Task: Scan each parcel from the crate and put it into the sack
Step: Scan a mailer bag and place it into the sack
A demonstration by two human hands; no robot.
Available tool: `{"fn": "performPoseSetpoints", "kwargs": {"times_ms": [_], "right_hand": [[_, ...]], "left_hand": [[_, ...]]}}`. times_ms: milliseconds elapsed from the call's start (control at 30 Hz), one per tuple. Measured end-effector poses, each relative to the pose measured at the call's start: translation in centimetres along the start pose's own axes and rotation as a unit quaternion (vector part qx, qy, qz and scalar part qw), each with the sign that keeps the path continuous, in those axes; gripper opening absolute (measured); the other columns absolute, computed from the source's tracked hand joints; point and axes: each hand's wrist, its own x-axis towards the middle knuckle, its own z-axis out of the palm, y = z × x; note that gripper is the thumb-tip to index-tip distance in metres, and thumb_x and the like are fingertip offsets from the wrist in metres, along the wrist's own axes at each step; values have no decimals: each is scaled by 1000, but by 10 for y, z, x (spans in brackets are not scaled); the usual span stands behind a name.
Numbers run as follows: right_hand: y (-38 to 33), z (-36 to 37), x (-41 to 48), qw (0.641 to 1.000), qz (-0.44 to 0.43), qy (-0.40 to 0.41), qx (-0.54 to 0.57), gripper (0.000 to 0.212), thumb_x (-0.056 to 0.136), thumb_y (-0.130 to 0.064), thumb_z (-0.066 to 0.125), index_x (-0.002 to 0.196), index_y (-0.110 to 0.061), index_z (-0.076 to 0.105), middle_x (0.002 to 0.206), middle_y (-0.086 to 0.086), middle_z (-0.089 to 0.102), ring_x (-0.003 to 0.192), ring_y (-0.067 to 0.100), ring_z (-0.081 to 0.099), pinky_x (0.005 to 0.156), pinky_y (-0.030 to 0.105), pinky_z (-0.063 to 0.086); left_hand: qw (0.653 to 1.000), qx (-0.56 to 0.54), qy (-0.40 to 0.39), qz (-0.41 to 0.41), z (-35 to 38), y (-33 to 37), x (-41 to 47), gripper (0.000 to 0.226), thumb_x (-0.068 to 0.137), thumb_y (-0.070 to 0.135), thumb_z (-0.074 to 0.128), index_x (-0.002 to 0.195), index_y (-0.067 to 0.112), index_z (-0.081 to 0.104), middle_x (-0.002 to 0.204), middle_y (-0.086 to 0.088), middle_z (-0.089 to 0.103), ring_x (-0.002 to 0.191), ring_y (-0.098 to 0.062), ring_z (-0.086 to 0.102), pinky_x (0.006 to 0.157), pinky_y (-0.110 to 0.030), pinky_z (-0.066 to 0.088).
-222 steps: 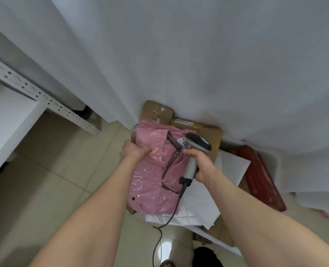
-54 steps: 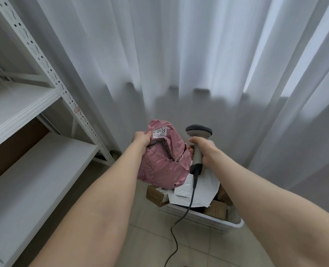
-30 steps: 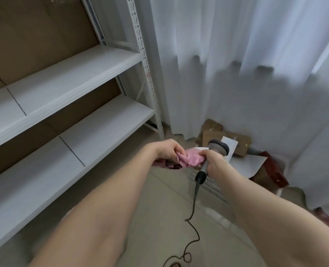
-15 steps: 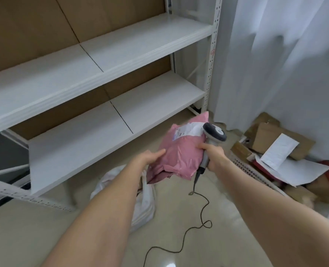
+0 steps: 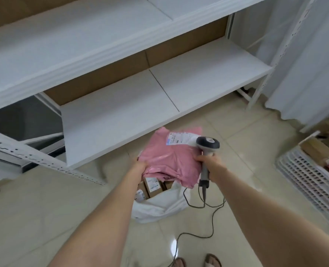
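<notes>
1. Head view, centre of the frame: the pink parcel (image 5: 171, 158) is held in the air, directly above the sack (image 5: 159, 207), which lies slumped on the floor (image 5: 63, 218) in front of the low shelf (image 5: 140, 105).
2. Head view, the hands: the left hand (image 5: 140, 166) has its fingers curled over the parcel's lower left edge. The right hand (image 5: 207, 162) is wrapped round the handle of the scanner (image 5: 207, 143). One fingertip looks to be against the parcel's right edge, though I cannot tell for certain.
3. Head view, the scan: the scanner's head sits just beside the label (image 5: 181, 137) at the parcel's upper edge. Nothing shows whether it has read, so the parcel could go into the sack unscanned.
4. Head view, the drop: the parcel is a limp mailer gripped firmly at one edge only. It could fold, slide out and land on the floor beside the sack.
5. Head view, the sack's mouth: it is sagging and half collapsed, with brown boxes (image 5: 154, 186) already inside. A wide, floppy parcel may catch on the rim or rest on top and slip off.
6. Head view, lower centre: the cable (image 5: 198, 224) loops over the floor just beside the sack and runs down towards the feet (image 5: 211, 262). It could snag a foot or drag across the sack.
7. Head view, right edge: the crate (image 5: 309, 174) stands well apart from the sack.
</notes>
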Motion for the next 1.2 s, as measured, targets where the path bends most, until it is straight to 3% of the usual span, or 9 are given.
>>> {"fn": "performPoseSetpoints", "kwargs": {"times_ms": [167,267,367,467,600,733,867,1000,1200], "right_hand": [[70,47,84,992,19,10,-126,24,78,12,66,75,-9,54,74,9,54,60,18,52,55,29,45],[115,73,134,982,26,-10,-189,21,75,13,66,87,-1,57,76,12,55,63,25,53,59,31,46],[153,99,179,971,25,-41,-235,36,74,13,66,106,-1,59,82,14,57,75,28,56,69,34,50],[177,121,216,958,10,-48,-281,32,73,9,66,101,-6,61,74,8,56,65,22,55,59,28,47],[206,148,253,944,5,-91,-317,16,75,2,70,80,-8,58,74,7,59,63,17,56,53,22,45],[228,173,279,939,-7,-130,-318,19,75,2,71,88,-7,61,79,9,60,81,26,60,72,33,53],[242,201,293,938,-52,-148,-309,22,76,3,71,89,-9,59,79,6,60,74,18,58,60,25,47],[267,226,294,937,-124,-114,-307,22,79,2,68,87,-13,55,74,-2,56,70,14,56,52,21,39],[338,224,299,864,-94,-97,-485,40,85,-23,64,123,-16,52,106,9,63,100,31,61,88,41,50]], "left_hand": [[998,-28,29,-54,13,-83,94,30,88,9,57,116,-2,63,111,-26,64,95,-36,64,78,-40,52],[991,-67,31,-112,28,-143,143,32,90,15,58,117,-3,59,110,-23,64,98,-35,64,72,-33,50],[990,-40,15,-135,44,-195,185,38,94,19,53,129,4,51,122,-22,60,109,-35,61,90,-37,51],[988,91,30,-121,54,-233,221,40,93,21,54,129,7,49,128,-21,56,119,-35,53,100,-42,46],[929,340,120,-78,48,-255,274,34,91,26,45,124,30,51,138,-12,30,129,-31,28,103,-40,31],[937,311,114,-108,35,-276,321,36,94,31,44,129,31,53,149,-16,19,132,-33,32,107,-42,32],[947,284,139,-52,26,-298,336,39,99,22,41,133,7,51,135,-16,40,119,-34,53,98,-39,44],[948,252,194,12,18,-310,330,44,90,1,46,133,10,49,133,-10,38,112,-35,57,94,-39,44],[952,153,252,77,14,-307,335,46,85,0,49,129,13,51,138,-5,36,102,-34,59,87,-40,46]]}}
